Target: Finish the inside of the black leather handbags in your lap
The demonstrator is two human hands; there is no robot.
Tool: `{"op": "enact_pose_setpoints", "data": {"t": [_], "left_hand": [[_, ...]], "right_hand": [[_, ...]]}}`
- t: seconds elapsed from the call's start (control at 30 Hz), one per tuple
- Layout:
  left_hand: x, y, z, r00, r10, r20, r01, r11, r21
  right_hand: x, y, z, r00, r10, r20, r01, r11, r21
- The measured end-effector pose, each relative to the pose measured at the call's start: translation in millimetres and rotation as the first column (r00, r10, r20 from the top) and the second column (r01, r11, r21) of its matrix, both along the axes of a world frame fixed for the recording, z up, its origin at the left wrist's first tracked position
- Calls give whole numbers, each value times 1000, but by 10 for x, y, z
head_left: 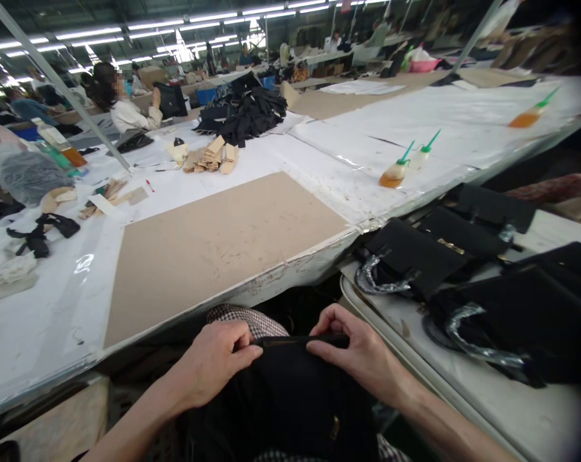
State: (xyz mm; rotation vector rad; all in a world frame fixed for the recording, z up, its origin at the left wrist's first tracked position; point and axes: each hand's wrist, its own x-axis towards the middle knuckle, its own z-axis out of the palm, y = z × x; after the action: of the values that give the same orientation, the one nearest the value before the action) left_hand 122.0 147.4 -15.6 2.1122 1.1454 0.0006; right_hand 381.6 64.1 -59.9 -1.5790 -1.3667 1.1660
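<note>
A black bag (300, 391) rests on my lap, over checked cloth, with a small gold-coloured metal piece low on its right side. My left hand (223, 350) pinches the left end of its upper edge between thumb and fingers. At the right end of that same edge, my right hand (350, 343) grips with thumb and curled fingers. Between the two hands the edge runs nearly straight, and a thin strip shows along it. The lower part of the bag is dark and hard to make out.
Before me stands a white-covered table with a brown board (223, 250). Glue bottles (393, 174) with green nozzles stand near its edge. To my right, a side table (535, 410) carries several black handbags (415, 256) with wrapped handles. Tan pieces (210, 157), black fabric (251, 112) and a seated person (126, 109) are farther off.
</note>
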Motion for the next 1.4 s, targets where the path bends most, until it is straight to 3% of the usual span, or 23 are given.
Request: {"op": "enact_pose_setpoints", "data": {"t": [0.13,0.27,0.43,0.67,0.87,1.2,1.3,1.4], "left_hand": [[-33,32,-15,998,-59,35,58,998,7],[-18,62,-13,993,-98,71,98,995,-1],[11,96,6,976,-190,109,191,981,-5],[10,107,58,944,-260,205,274,961,-43],[12,97,74,947,-226,229,254,962,-101],[27,77,39,966,-156,205,186,973,-138],[46,63,26,971,-137,196,168,973,-155],[76,65,14,975,-125,182,156,974,-165]], "right_hand": [[57,35,19,995,103,20,-101,994,-50],[103,75,75,954,282,98,-286,958,23],[101,71,93,941,315,122,-324,944,59],[220,70,69,915,388,-111,-398,913,-93],[266,150,106,869,430,-244,-470,873,-134],[243,230,52,868,485,-110,-495,864,-96],[245,269,74,855,515,57,-514,857,-28],[199,320,168,782,533,324,-574,818,40]]}}
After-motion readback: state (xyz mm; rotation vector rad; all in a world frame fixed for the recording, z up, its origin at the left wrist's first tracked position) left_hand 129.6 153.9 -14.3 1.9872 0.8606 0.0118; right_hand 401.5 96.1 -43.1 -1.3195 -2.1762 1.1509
